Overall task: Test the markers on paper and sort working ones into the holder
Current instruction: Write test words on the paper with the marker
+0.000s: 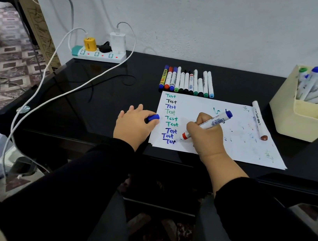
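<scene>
My right hand (205,136) grips a white marker (211,123) with a blue end, its tip on the white paper (206,114) beside the lowest blue "Test". The paper carries a column of "Test" words in green, black and blue. My left hand (133,124) holds a blue cap (153,118) at the paper's left edge. A row of several capped markers (187,82) lies just beyond the paper. The cream holder (304,124) at the right holds several markers with blue and green caps. One white marker with a brown cap (258,120) lies on the paper's right side.
A white power strip (99,54) with plugs and chargers sits at the back left of the black desk (95,99). White and black cables trail across the desk's left part and off its edge. A cardboard box leans on the wall at the far left.
</scene>
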